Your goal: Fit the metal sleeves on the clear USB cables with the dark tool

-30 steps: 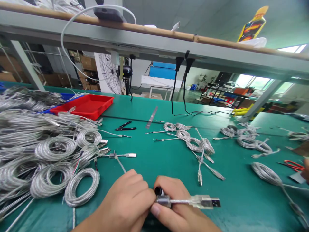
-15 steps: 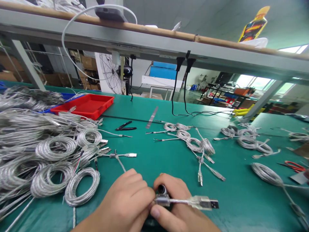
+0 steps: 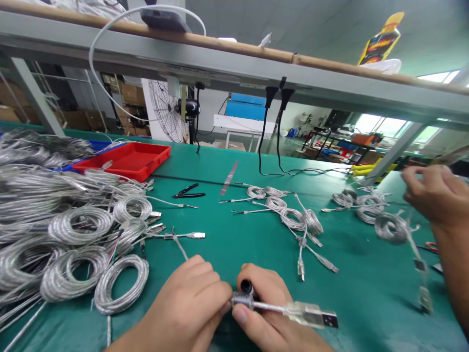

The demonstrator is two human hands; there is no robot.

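Note:
At the bottom centre, my right hand (image 3: 267, 313) is closed around a clear USB cable, with a silvery cylinder (image 3: 243, 300) on it pinched by the thumb. Its USB plug (image 3: 313, 314) sticks out to the right. A dark, round-ended piece (image 3: 246, 286) shows between my right thumb and forefinger; I cannot make out what it is. My left hand (image 3: 194, 298) is closed on the same cable, just left of the cylinder and touching it; what its fingers cover is hidden. Beyond my left hand lies another USB cable end (image 3: 196, 235).
Coiled cables (image 3: 78, 225) are heaped at left before a red tray (image 3: 128, 161). Black pliers (image 3: 188, 192) and a metal strip (image 3: 229, 178) lie mid-table. More coils (image 3: 293, 219) rest right of centre. Another person's hand (image 3: 436, 195) is at right, by a hanging coil (image 3: 391, 228).
Another person's hand has come in at right, and a coiled cable there is now off the table. My hands keep nearly the same hold; the USB plug has shifted slightly right and down.

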